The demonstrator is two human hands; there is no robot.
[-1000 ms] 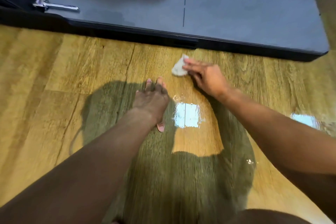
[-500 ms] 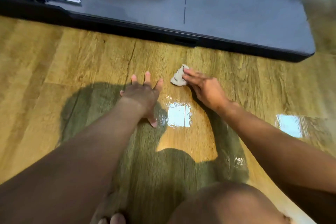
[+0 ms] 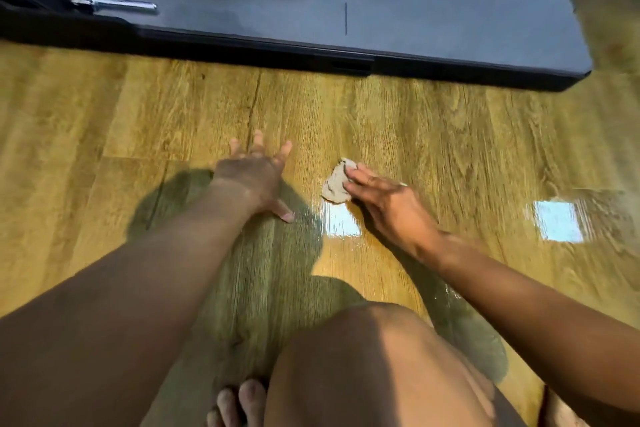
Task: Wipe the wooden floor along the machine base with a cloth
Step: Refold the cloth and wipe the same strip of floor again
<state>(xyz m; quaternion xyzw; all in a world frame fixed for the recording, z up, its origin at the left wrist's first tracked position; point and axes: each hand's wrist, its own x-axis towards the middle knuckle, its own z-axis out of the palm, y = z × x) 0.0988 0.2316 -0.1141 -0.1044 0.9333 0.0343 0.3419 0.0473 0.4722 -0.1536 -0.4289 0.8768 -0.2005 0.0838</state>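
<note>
A small, crumpled grey-white cloth [image 3: 335, 184] lies on the wooden floor [image 3: 433, 135], pressed down under the fingertips of my right hand [image 3: 388, 201]. My left hand [image 3: 256, 175] rests flat on the boards just left of it, fingers spread, holding nothing. The machine base [image 3: 346, 61], a dark grey platform with a black edge, runs across the top of the view, well beyond the cloth.
A chrome handle [image 3: 114, 4] sits on the platform at top left. My bare knee [image 3: 381, 357] and toes [image 3: 239, 402] fill the bottom centre. Bright window reflections [image 3: 557, 220] gleam on the floor by my right hand and farther right.
My right hand has dragged the cloth back toward me, away from the machine's edge. My left hand has spread its fingers. My knee has come into view.
</note>
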